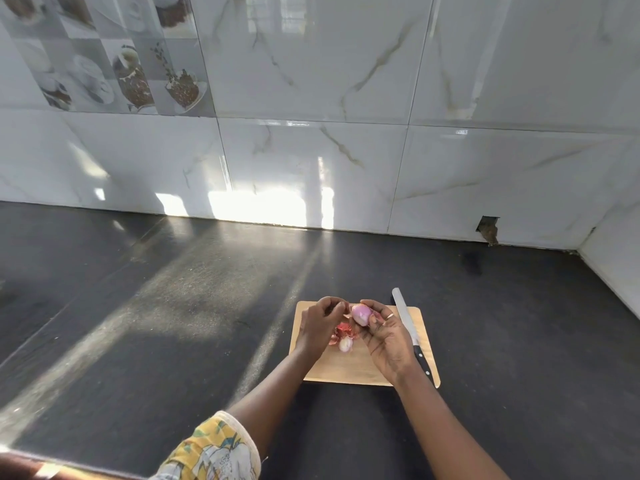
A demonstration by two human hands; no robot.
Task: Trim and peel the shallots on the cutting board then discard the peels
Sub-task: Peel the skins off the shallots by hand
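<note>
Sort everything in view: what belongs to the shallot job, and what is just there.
Belongs to the job:
shallot, held in the right hand
left hand, fingers curled beside it
second shallot and peels on the cutting board
knife along the board's right side

Just there:
countertop
marble wall tiles
picture tiles
broken gap low in the wall

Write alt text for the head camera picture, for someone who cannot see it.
Above a wooden cutting board, a person's right hand holds a pale purple shallot, the left hand curled close beside it. A second shallot and reddish peels lie on the board; a knife rests along its right edge. The board sits on a dark countertop.
</note>
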